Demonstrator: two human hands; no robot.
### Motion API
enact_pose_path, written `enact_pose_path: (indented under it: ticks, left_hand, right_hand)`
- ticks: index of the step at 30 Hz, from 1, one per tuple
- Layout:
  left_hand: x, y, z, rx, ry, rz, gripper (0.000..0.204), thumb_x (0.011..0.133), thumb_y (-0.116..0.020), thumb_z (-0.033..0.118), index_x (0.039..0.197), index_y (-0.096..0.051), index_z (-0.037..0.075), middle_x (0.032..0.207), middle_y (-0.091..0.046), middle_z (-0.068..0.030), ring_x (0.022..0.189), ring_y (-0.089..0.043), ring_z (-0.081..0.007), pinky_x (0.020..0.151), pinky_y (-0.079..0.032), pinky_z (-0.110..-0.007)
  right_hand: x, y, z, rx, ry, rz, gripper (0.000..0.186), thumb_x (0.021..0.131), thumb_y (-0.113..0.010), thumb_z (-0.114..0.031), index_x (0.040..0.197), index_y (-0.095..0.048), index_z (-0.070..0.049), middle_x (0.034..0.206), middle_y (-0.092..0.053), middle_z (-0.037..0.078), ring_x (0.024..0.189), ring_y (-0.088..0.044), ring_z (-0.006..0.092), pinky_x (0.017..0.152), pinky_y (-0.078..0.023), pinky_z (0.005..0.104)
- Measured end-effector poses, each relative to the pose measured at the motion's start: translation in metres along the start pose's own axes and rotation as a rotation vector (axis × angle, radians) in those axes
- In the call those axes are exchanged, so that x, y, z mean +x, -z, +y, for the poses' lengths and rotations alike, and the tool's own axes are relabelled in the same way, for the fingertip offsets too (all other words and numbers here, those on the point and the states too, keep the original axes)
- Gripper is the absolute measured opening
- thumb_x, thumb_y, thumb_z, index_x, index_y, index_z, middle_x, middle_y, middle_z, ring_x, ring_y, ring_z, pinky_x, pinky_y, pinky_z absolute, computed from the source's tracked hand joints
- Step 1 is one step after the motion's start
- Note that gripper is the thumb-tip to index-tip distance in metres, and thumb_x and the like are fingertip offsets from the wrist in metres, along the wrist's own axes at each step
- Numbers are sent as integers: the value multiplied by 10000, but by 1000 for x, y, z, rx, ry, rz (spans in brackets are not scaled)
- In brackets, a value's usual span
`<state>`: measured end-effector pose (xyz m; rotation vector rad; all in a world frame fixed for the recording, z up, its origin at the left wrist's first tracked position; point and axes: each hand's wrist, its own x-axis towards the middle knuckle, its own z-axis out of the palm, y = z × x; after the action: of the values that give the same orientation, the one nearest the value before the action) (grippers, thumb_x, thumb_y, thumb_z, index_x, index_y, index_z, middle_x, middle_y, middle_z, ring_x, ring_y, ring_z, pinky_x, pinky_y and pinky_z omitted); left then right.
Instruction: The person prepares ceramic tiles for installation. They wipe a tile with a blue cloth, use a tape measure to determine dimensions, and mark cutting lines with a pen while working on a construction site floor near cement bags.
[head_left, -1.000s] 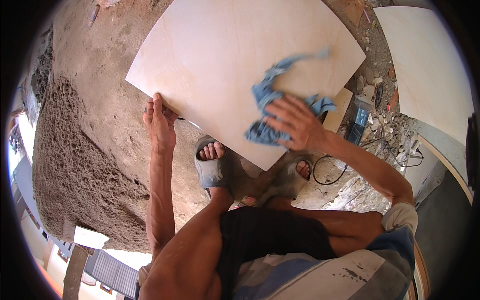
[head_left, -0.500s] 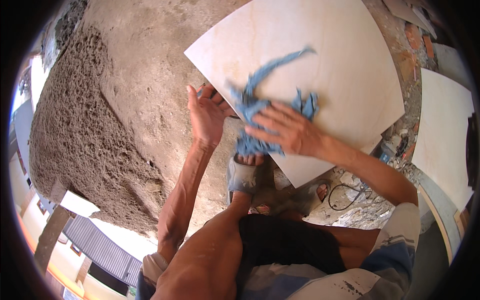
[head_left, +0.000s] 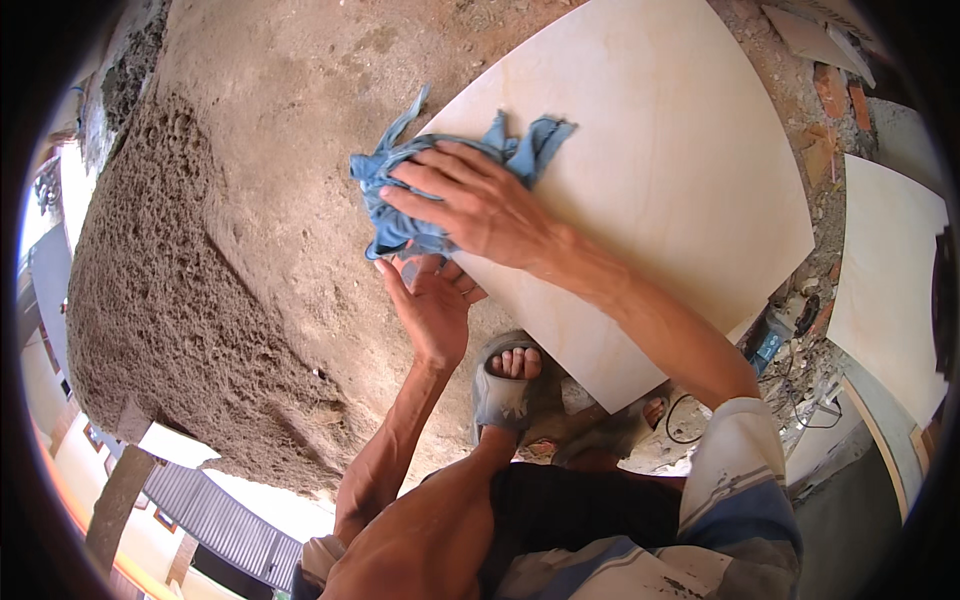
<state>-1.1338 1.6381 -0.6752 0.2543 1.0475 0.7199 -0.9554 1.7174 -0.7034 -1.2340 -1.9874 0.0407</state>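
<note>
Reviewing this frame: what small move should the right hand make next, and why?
Probably draw the right hand and crumpled blue cloth inward across the large, flat cream panel: the cloth overhangs the panel's left edge, beyond which it has no panel surface to wipe. The open left hand is near that edge too.

We observe even daylight across the beige tile, blown-out glare at lower left, and fisheye-bowed edges within black vignetting.
</note>
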Motion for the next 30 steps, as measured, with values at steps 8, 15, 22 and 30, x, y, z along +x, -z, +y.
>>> enact_pose_path:
  ticks: [8, 15, 22, 30]
  left_hand:
    - [7, -52, 10, 419, -154, 82, 369, 1085, -705, 223, 1365, -588, 13, 1129, -790, -92, 995, -751, -137, 820, -650, -343]
    - [16, -16, -3, 400, -215, 9, 373, 1088, -698, 213, 1386, -595, 14, 1177, -782, -96, 1021, -758, -158, 823, -653, -341]
    - [7, -42, 12, 441, -155, 61, 354, 1102, -678, 226, 1363, -583, 7, 1133, -792, -104, 997, -748, -143, 825, -636, -339]
    - [6, -50, 10, 542, -149, 123, 386, 1112, -661, 269, 1392, -558, 24, 1111, -792, -91, 999, -745, -142, 808, -630, -330]
  right_hand:
    - [18, 76, 116, -35, -346, 126, 515, 814, -870, -49, 1303, -710, -57, 1262, -717, 92, 1155, -703, 312, 972, -605, 404]
    - [44, 108, -13, 971, -746, 233, 411, 946, -769, -108, 1341, -677, -39, 1261, -723, 132, 1191, -708, 257, 1028, -572, 359]
    - [43, 244, 26, 321, -855, -97, 444, 966, -772, -194, 1381, -686, -61, 1374, -604, 183, 1231, -671, 303, 1015, -568, 397]
    - [-35, 118, 3, -165, -358, -273, 538, 887, -853, -334, 1396, -721, -219, 1515, -519, 128, 1477, -429, 355, 1160, -439, 635]
